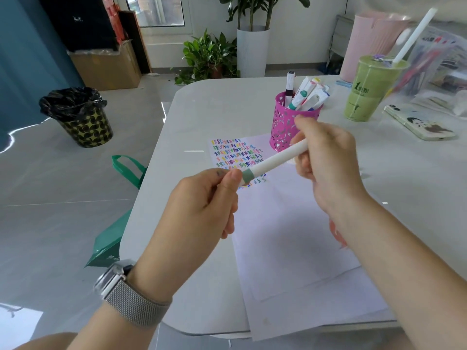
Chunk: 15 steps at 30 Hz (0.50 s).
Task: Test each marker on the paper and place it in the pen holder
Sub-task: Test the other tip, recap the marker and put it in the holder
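A: Where is the marker [275,159] just now?

B: Up in the air over the paper [290,223], held between both hands. Its long axis runs on a slant, from low at the near left to high at the far right, pointing roughly toward the pen holder [285,122].

A: And who has which end?

B: The left hand [202,198] pinches the grey-green cap end between thumb and forefinger. The right hand [326,157] has its fingers curled round the far end of the white barrel. So each grip is clamped on the marker, one at each end, with the bare barrel showing between them.

A: Cap coming off or going on?

B: I'd judge that the next move is a pull or push along that axis, but I can't tell which; the cap looks seated, though the thumb hides part of it.

A: Which hand is nearer the holder?

B: The right, which is just in front of it. The holder stands on the desk [192,117] at the far edge of the paper, already holding several markers.

A: How does the marker look?

B: A slim white barrel, a muted green band at the cap, no tip showing. Rows of coloured squiggles fill the top of the paper beneath it.
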Each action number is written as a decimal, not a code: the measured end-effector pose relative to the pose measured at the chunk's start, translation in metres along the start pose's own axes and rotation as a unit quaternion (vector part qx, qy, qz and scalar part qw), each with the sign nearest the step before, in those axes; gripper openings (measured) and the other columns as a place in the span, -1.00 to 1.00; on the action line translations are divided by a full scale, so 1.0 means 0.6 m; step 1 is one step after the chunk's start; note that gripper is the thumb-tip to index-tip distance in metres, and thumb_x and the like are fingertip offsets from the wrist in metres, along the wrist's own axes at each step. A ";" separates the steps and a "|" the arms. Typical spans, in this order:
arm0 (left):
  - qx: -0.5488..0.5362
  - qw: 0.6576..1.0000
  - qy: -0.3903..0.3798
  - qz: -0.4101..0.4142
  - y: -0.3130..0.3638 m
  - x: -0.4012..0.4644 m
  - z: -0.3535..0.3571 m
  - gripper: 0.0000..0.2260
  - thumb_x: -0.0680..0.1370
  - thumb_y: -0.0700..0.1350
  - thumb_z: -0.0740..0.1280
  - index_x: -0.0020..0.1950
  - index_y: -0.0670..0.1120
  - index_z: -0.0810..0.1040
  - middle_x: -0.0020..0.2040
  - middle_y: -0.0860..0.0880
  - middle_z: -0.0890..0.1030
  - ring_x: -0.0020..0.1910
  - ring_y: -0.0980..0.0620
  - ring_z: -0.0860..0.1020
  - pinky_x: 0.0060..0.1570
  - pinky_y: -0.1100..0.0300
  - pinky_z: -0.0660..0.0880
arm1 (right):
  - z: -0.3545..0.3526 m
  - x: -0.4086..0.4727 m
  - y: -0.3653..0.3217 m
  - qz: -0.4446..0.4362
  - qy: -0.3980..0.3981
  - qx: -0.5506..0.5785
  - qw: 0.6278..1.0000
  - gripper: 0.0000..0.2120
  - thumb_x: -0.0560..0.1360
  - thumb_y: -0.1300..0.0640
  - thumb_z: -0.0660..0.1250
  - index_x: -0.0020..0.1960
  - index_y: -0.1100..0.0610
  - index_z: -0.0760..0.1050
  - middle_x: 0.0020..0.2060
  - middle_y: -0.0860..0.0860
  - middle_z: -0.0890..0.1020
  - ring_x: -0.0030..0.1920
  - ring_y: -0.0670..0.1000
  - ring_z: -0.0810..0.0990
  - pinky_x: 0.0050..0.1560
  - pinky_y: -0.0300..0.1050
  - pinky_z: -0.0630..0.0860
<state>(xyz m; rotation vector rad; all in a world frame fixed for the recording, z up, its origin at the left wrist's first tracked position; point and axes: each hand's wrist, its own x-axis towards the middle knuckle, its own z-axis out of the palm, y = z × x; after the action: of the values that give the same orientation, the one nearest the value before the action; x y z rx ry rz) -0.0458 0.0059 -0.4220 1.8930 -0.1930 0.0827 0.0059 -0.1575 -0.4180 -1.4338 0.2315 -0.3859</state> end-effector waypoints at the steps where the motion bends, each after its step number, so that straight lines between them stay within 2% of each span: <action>1: 0.014 1.000 -0.001 -0.001 -0.002 -0.001 0.001 -0.65 0.59 -0.07 0.18 -0.42 -0.03 0.39 -0.62 0.02 0.44 -0.64 0.16 0.36 -0.55 0.44 0.31 | 0.000 -0.001 0.009 -0.044 -0.018 -0.094 0.994 -0.56 0.54 0.11 0.28 -0.47 0.26 0.42 -0.59 0.04 0.30 -0.58 -0.05 0.21 -0.54 -0.27 0.15; 3: 0.046 0.999 0.007 0.006 -0.006 -0.003 0.003 -0.67 0.59 -0.06 0.16 -0.39 0.02 0.40 -0.60 0.01 0.44 -0.63 0.17 0.38 -0.54 0.43 0.29 | 0.007 -0.009 0.026 -0.103 -0.055 -0.219 0.969 -0.51 0.58 0.06 0.24 -0.37 0.41 0.37 -0.52 0.11 0.30 -0.52 -0.05 0.22 -0.46 -0.16 0.18; 4: 0.060 0.998 0.015 0.009 -0.008 -0.003 0.002 -0.68 0.59 -0.05 0.16 -0.38 0.04 0.41 -0.59 0.00 0.45 -0.62 0.17 0.39 -0.54 0.40 0.31 | 0.009 -0.011 0.032 -0.110 -0.074 -0.242 0.961 -0.49 0.59 0.04 0.22 -0.38 0.40 0.36 -0.53 0.08 0.30 -0.53 -0.07 0.22 -0.45 -0.16 0.17; 6: 0.067 0.997 0.033 0.002 -0.013 0.000 -0.003 -0.69 0.59 -0.04 0.17 -0.37 0.02 0.42 -0.59 0.00 0.46 -0.62 0.16 0.39 -0.51 0.32 0.36 | 0.008 -0.009 0.035 -0.125 -0.123 -0.256 0.951 -0.48 0.60 -0.01 0.21 -0.51 0.14 0.36 -0.61 -0.10 0.29 -0.56 -0.10 0.24 -0.47 -0.23 0.16; 8: 0.062 0.996 0.054 -0.021 -0.016 0.006 -0.010 -0.67 0.58 -0.03 0.18 -0.38 -0.05 0.43 -0.61 0.00 0.46 -0.63 0.14 0.38 -0.52 0.28 0.38 | 0.005 -0.002 0.036 -0.158 -0.197 -0.290 0.923 -0.51 0.55 -0.14 0.24 -0.52 -0.02 0.37 -0.59 -0.09 0.26 -0.51 -0.10 0.22 -0.43 -0.17 0.18; 10: 0.061 0.995 0.069 -0.035 -0.018 0.010 -0.015 -0.67 0.58 -0.04 0.19 -0.38 -0.06 0.43 -0.59 0.00 0.47 -0.63 0.15 0.39 -0.54 0.30 0.39 | 0.006 0.002 0.037 -0.178 -0.259 -0.290 0.904 -0.67 0.44 -0.23 0.29 -0.43 -0.11 0.51 -0.54 -0.04 0.34 -0.45 -0.02 0.28 -0.40 -0.11 0.24; 12: 0.079 0.994 0.078 -0.023 -0.019 0.010 -0.015 -0.70 0.59 -0.05 0.17 -0.35 -0.03 0.42 -0.52 0.01 0.49 -0.62 0.19 0.43 -0.54 0.35 0.37 | 0.010 -0.002 0.031 -0.161 -0.299 -0.238 0.910 -0.87 0.36 -0.14 0.38 -0.25 -0.11 0.63 -0.51 -0.15 0.50 -0.44 -0.10 0.40 -0.38 -0.24 0.34; 14: 0.101 0.992 0.080 -0.006 -0.018 0.008 -0.013 -0.74 0.59 -0.05 0.15 -0.29 0.00 0.44 -0.46 0.00 0.53 -0.59 0.21 0.46 -0.52 0.39 0.37 | 0.011 -0.004 0.029 -0.137 -0.328 -0.207 0.912 -0.86 0.35 0.03 0.49 -0.10 -0.01 0.69 -0.37 -0.24 0.62 -0.29 -0.24 0.57 -0.21 -0.43 0.43; 15: 0.100 0.992 0.080 0.000 -0.017 0.008 -0.012 -0.76 0.60 -0.07 0.15 -0.25 -0.02 0.47 -0.44 0.00 0.54 -0.58 0.20 0.47 -0.52 0.39 0.39 | 0.009 -0.004 0.028 -0.140 -0.336 -0.227 0.903 -0.83 0.35 0.08 0.51 -0.06 -0.01 0.69 -0.30 -0.23 0.62 -0.19 -0.30 0.57 -0.14 -0.49 0.41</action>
<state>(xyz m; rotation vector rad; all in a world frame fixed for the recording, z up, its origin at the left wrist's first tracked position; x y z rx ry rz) -0.0391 0.0154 -0.4286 2.0748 -0.0758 0.2618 0.0076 -0.1499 -0.4342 -1.9832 -0.4831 -0.0432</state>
